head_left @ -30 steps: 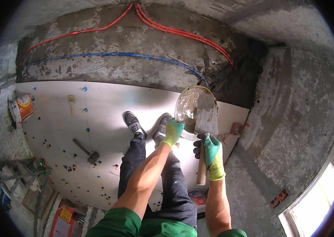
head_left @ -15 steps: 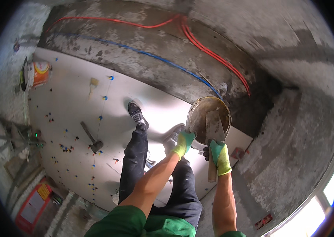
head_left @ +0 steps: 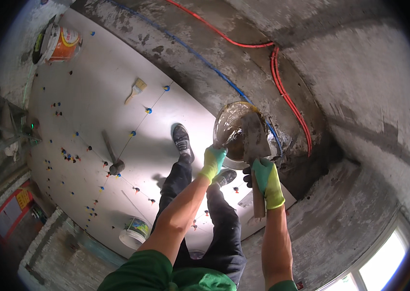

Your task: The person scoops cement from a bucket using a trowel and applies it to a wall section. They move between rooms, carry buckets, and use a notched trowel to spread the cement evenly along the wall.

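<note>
My left hand (head_left: 213,161), in a green and yellow glove, grips the rim of a round mortar bowl (head_left: 228,127) held up in front of me. My right hand (head_left: 266,181), gloved the same way, is shut on the wooden handle of a trowel (head_left: 255,140) whose grey blade lies across the bowl's mouth, in the wet grey mortar. Below the bowl I see my dark trousers and two dark shoes (head_left: 182,141) standing on large white floor tiles (head_left: 88,102).
A rubber mallet (head_left: 112,158), a brush (head_left: 135,89) and several small tile spacers lie on the tiles. An orange and white bucket (head_left: 62,44) stands far left, a small bucket (head_left: 133,232) near my legs. Red cables (head_left: 282,92) and a blue pipe cross bare screed by the wall.
The view has swung so the tiles lie further left. Both hands have stayed on the bowl and trowel, and the trowel blade has settled deeper across the bowl's mouth.
</note>
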